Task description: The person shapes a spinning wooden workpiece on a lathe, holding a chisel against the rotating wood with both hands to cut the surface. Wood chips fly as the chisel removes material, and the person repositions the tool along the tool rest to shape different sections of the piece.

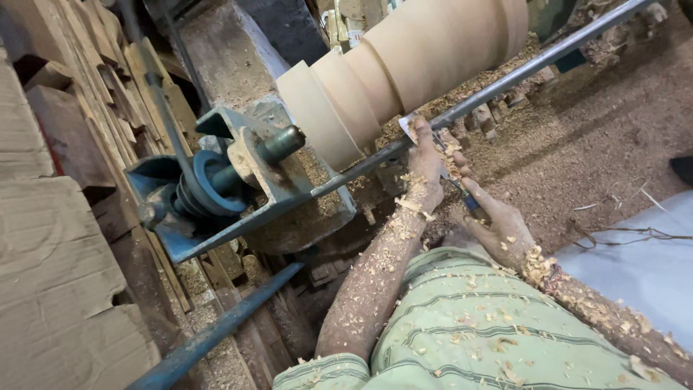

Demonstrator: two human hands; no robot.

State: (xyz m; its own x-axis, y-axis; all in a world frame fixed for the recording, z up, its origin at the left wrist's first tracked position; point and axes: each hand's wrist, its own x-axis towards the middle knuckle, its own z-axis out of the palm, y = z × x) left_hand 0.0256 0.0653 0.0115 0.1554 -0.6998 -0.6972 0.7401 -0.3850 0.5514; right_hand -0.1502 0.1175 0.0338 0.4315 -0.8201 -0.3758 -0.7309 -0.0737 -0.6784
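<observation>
A pale wooden workpiece [404,61], stepped in several diameters, is mounted on a lathe. My left hand [427,160] grips the front of a metal turning chisel [440,155] where it rests on the long steel tool rest bar [498,83], its tip just under the wood. My right hand [498,224] holds the chisel's handle farther back. Both forearms are covered in wood shavings. My knee in green striped cloth [469,332] fills the lower middle.
The blue metal tailstock [216,188] with its pin presses into the wood's left end. Stacked planks and boards [65,144] stand at the left. Sawdust covers the floor [599,137] at the right. A blue bar [216,332] runs along the bottom.
</observation>
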